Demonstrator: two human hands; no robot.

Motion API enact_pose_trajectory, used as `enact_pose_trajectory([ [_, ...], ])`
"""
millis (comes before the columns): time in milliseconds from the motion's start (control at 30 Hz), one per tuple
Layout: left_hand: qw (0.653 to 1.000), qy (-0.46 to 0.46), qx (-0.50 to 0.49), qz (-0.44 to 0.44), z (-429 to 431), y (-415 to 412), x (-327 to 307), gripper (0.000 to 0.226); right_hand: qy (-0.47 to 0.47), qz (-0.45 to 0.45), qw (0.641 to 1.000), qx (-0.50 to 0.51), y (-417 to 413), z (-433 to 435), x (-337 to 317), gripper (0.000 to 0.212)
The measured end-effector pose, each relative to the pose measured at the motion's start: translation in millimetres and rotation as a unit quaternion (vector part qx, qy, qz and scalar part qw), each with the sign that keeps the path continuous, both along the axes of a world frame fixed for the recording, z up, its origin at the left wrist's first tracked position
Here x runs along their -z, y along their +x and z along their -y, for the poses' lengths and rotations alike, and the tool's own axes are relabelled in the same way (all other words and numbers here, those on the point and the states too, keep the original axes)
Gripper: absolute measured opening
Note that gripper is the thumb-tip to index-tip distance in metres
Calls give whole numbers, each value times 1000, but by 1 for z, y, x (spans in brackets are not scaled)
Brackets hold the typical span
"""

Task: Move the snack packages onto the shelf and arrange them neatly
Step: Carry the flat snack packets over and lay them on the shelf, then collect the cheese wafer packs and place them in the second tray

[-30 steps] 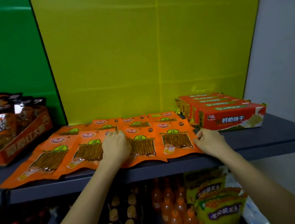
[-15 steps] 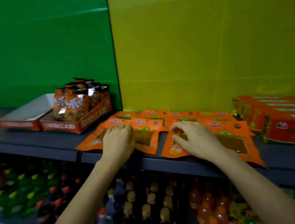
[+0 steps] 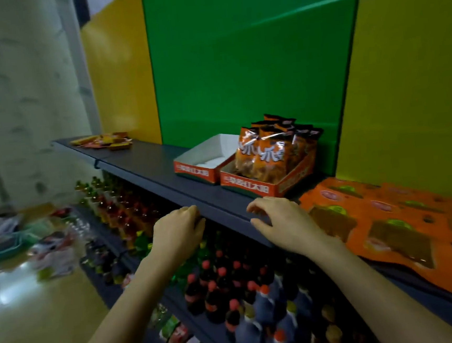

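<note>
While both hands hover at the front lip of the dark grey metal shelf (image 3: 150,161), neither holds anything. The left hand (image 3: 178,230) has loosely curled fingers just below the edge, and the right hand (image 3: 284,221) arches over the edge with bent fingers. Whether either touches the shelf I cannot tell. The flat orange snack packages with clear windows (image 3: 388,222) lie overlapping in rows on the shelf just beside the right hand, probably laid flat so their fronts show. Behind the hands, a red cardboard display tray (image 3: 245,186) props glossy orange snack bags (image 3: 264,154) upright. A matching red tray with a white inside (image 3: 192,171) stands next to it, seemingly unfilled. Blurred loose packets on the floor (image 3: 50,241) to the left suggest more stock to fetch, which would explain the freed hands.
</note>
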State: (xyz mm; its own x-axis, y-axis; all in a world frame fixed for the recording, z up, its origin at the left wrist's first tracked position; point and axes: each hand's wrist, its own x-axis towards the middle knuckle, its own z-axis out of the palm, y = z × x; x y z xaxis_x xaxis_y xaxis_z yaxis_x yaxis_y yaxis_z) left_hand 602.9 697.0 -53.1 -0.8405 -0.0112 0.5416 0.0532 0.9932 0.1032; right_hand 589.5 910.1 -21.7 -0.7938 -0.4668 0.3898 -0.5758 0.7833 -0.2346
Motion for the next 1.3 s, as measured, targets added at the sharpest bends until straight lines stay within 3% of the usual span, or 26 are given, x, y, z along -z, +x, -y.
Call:
enact_pose_trajectory([
  [533, 996, -32, -79, 8, 310, -116, -8, 29, -13, 24, 997, -77, -170, 331, -6, 31],
  [1300, 994, -3, -109, 12, 610, -383, -16, 31, 0, 43, 997, -66, -465, 659, -22, 30],
])
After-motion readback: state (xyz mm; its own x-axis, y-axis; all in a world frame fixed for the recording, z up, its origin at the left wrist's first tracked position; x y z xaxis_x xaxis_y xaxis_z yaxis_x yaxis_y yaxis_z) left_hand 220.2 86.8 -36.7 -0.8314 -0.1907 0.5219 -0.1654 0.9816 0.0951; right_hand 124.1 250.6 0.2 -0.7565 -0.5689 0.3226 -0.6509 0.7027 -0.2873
